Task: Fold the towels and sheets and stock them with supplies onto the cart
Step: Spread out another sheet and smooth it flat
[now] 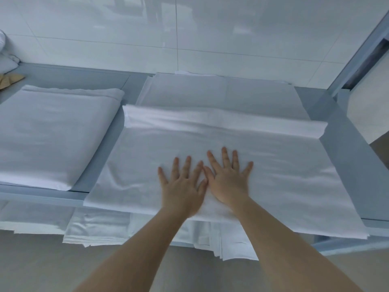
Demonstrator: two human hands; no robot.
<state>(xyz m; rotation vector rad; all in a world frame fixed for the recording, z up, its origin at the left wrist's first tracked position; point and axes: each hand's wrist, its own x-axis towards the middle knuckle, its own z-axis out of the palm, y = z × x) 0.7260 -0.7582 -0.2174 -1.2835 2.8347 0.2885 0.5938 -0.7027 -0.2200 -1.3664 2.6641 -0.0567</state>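
Both hands lie flat, fingers straight and spread, pressing on the white cloth and holding nothing. The left hand (182,187) and the right hand (229,182) sit side by side, the thumbs touching near the middle of the sheet.

Under them is one large white folded sheet (273,175), smooth and rectangular, with a band folded over along its far edge. It lies on the right part of the grey-blue table (349,148), its near edge hanging just over the table's near rim. Beyond it, partly covered, lies a second flat white sheet (221,93), reaching to the far edge by the white tiled wall (126,28).

To the left, apart from these, rests one thicker white folded bundle (54,131), with rounded edges. Below the table's near rim a lower shelf holds several folded white linens (99,228), layered; their number cannot be told. At the far left, tan paper pieces (10,80) and a crumpled white cloth (6,60) show at the edge.
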